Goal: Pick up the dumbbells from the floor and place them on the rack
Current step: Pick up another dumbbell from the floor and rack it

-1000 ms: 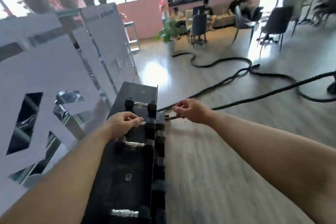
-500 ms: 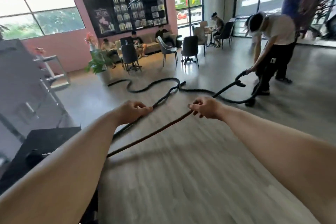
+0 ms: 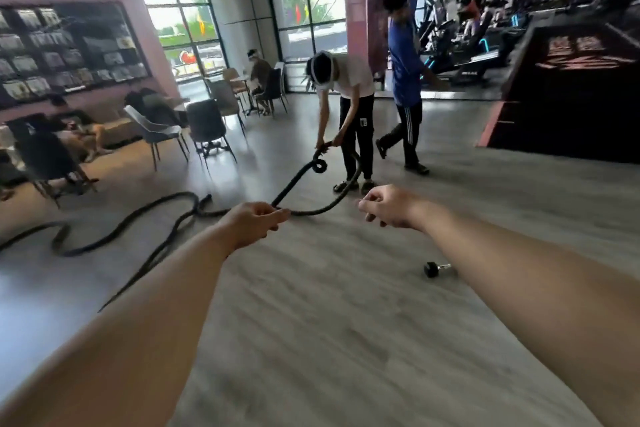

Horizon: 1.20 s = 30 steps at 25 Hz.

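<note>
Dumbbell (image 3: 435, 268) lay on the floor (image 3: 311, 322), half hidden behind the right forearm. Left hand (image 3: 254, 224) and right hand (image 3: 389, 206) were both loosely curled, holding nothing. I'd step closer, squat, and wrap fingers fully round the handle before lifting.

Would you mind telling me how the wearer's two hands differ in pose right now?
The left hand sits lower and nearer the thick black rope, overlapping it in view; the right hand hangs over bare floor. The right arm partly hides a dumbbell; the left arm hides none. Both hands are loosely curled and empty.
</note>
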### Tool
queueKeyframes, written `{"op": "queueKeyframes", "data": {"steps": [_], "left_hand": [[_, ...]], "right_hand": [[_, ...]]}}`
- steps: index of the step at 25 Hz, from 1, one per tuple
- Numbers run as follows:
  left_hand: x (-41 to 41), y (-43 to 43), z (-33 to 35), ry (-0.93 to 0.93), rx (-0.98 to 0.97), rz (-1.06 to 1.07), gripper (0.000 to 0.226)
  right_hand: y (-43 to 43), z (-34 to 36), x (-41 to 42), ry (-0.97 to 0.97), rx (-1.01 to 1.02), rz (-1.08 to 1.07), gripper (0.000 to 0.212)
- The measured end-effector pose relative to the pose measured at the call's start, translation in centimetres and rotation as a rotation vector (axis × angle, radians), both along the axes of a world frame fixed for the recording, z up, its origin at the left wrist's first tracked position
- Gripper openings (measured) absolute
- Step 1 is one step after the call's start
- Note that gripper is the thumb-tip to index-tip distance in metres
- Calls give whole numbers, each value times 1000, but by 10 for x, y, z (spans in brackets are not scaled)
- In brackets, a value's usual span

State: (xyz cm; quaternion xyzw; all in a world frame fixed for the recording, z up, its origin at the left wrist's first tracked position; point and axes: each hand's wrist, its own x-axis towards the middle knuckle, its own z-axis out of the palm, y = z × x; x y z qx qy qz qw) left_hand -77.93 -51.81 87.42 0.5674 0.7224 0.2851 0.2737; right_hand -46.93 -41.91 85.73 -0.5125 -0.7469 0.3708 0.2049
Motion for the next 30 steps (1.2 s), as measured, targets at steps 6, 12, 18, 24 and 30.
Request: {"op": "queueKeyframes", "data": {"steps": [6, 12, 18, 24, 30], "left_hand": [[70, 157, -46, -74, -56, -240, 66], [82, 304, -68, -111, -135, -388, 51], [130, 397, -101, -119, -199, -532, 43], [199, 495, -119, -111, -223, -539, 46], [293, 596, -139, -88, -264, -474, 38]], "right_hand": [[79, -34, 80, -50, -97, -309, 39], [162, -53, 101, -47, -167, -570, 43], [224, -79, 120, -57, -204, -678, 40], [319, -100, 191, -40, -219, -679, 39], [433, -131, 291, -94, -325, -649, 41]]}}
